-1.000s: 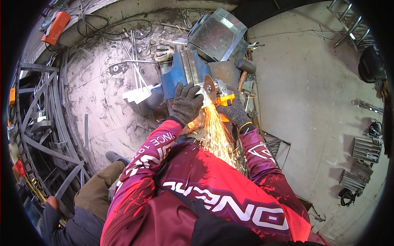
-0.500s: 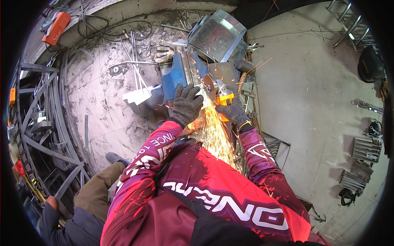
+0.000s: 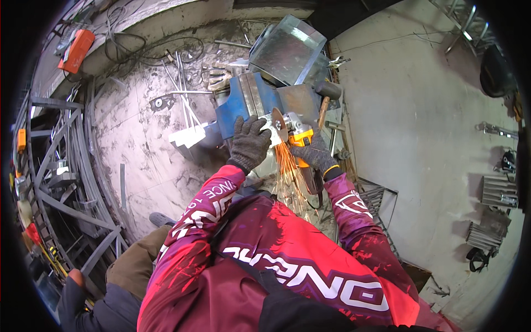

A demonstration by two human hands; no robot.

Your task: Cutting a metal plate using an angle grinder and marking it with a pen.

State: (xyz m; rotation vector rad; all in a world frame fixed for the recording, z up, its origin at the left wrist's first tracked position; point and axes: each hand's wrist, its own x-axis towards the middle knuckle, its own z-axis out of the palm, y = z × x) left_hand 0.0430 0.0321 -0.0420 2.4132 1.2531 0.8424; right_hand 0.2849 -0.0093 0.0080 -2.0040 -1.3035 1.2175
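Note:
A blue bench vise (image 3: pixel 232 108) stands in front of me, with a bright sheet-metal piece (image 3: pixel 272 134) at its near side. My left hand (image 3: pixel 250 143), in a dark grey knit glove, is closed over this piece by the vise jaws; its fingertips are partly hidden. My right hand (image 3: pixel 317 151), gloved alike, is wrapped round a yellow angle grinder (image 3: pixel 300 138). The grinder's disc (image 3: pixel 279 125) touches or nearly touches the metal just right of my left hand. Orange sparks (image 3: pixel 287 174) spray from there down toward my body.
Behind the vise is a folded sheet-metal box (image 3: pixel 287 50). A mallet (image 3: pixel 327 90) lies to the right, work gloves (image 3: pixel 219 77) and thin metal rods (image 3: pixel 185 91) to the left. Long metal bars (image 3: pixel 83 166) fill the left side. Another person's leg (image 3: pixel 133 260) is at the lower left.
The spark stream has become thinner and shorter. Both hands and the grinder stay nearly in place; the whole view has shifted slightly. The mallet and grinder body show more clearly.

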